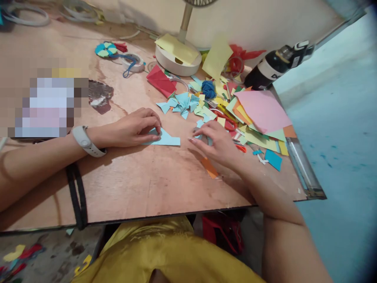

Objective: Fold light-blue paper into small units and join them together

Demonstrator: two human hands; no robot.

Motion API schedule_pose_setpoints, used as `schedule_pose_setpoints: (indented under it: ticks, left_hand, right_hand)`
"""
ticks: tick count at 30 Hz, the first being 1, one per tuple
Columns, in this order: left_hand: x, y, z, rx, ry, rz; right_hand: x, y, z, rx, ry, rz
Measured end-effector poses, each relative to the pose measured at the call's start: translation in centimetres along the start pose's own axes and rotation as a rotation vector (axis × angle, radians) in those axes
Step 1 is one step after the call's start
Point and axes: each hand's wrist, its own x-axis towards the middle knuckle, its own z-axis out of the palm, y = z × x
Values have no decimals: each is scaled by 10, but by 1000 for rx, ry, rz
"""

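My left hand, with a pale band on its wrist, rests on the table. Its thumb and fingers close on a cut piece of light blue paper, whose straight right end sticks out past the fingertips. A short gap to the right separates that paper from my right hand. The right fingers are curved and apart, just above the table, with no held thing visible between them. Light blue scraps lie partly hidden behind this hand. An orange paper strip lies below it.
Light blue cut pieces, blue yarn and red-handled scissors lie beyond my hands. Pink paper tops a stack at right, near a dark bottle. A white round base stands at the back. A pixelated patch covers the left.
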Motion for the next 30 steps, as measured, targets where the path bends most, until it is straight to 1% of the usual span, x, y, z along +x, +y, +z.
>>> schedule_pose_setpoints:
  ticks: [2,4,7,10,12,14,15,17,19,20,21,22,24,26,28,30]
  left_hand:
    - [0,2,-1,18,-11,0]
    - [-1,4,-1,29,-9,-6]
    - [-3,4,0,28,17,7]
    - [-5,3,2,30,35,30]
    - [-6,3,3,40,34,26]
    - [-8,4,4,58,29,21]
    - [-8,5,4,70,29,22]
    - [-9,8,3,93,31,29]
    - [-10,12,3,113,32,34]
    - [-10,14,3,128,33,34]
    - [-10,17,3,150,38,34]
    - [-11,20,3,179,45,37]
    - [-12,25,4,261,63,45]
    - [-13,29,6,353,58,61]
    - [-14,32,7,433,18,92]
    - [-14,33,8,490,-34,128]
  right_hand:
    - [11,-14,20,-4,-26,27]
    - [20,-25,35,-9,-47,50]
    - [26,-31,43,81,-58,48]
    - [22,-27,34,190,-12,33]
    - [17,-19,20,227,35,35]
    - [12,-9,4,226,79,85]
    - [9,-3,-4,200,115,115]
    - [6,6,-14,61,235,155]
    - [6,9,-15,-101,358,161]
    - [7,8,-12,-147,380,158]
    - [8,4,-7,-155,362,155]
    - [10,-2,-1,-124,295,153]
    - [15,-18,14,-26,116,159]
    - [20,-34,27,14,-14,203]
    - [23,-45,35,2,-79,236]
    - [25,-52,37,8,-121,273]
